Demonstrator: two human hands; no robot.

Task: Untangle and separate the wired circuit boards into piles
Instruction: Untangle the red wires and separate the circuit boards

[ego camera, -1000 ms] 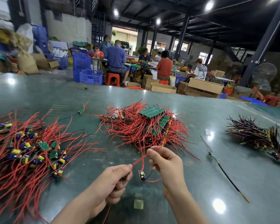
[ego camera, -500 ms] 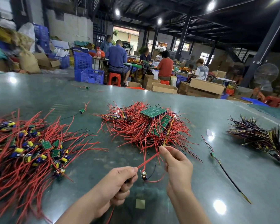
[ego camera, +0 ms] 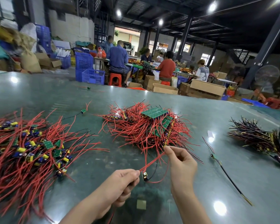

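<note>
Red-wired boards with blue and yellow capacitors lie spread in a sorted pile (ego camera: 27, 152) at nine o'clock on the green worktop (ego camera: 39, 94), with one stray board (ego camera: 83, 111) just beyond it toward eleven. At six o'clock the left hand (ego camera: 118, 188) pinches a small wired board (ego camera: 145, 175) by its red wires, while the right hand (ego camera: 181, 164) pinches a red wire at the near edge of the tangled heap (ego camera: 149, 126) sitting at twelve o'clock. A single black-wired board (ego camera: 214, 156) lies at three o'clock, and a dark-wired pile (ego camera: 259, 138) rests beyond it toward two.
</note>
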